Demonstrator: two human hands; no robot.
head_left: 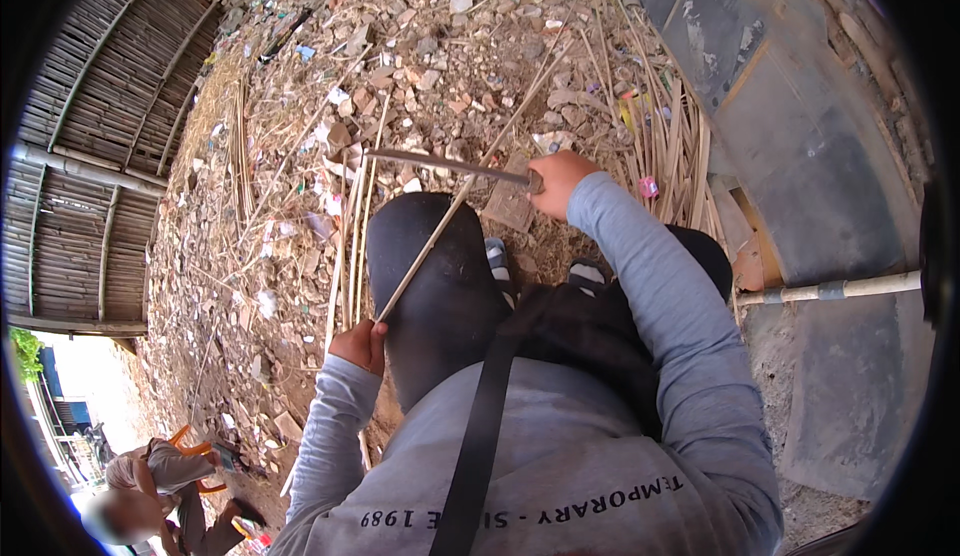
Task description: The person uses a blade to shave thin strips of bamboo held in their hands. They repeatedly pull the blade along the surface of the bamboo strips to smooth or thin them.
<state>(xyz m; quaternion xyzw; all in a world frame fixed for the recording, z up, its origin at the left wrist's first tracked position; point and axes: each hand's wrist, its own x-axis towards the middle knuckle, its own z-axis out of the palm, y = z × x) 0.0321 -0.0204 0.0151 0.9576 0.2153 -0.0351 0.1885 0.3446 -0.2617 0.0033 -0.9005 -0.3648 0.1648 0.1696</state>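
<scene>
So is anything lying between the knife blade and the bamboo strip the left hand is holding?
Nothing visible does. The knife blade in the right hand already crosses the bamboo strip, which the left hand grips at its lower end.

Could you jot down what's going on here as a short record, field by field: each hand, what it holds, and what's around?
left hand: left hand grips the near end of a long bamboo strip
right hand: right hand holds a long knife, blade pointing to the person's left
contact: the blade crosses the strip
under the strip: dark-clad knee
ground: rubble strewn with bamboo slivers
left side: bamboo wall
bystander: a person lower left
</scene>
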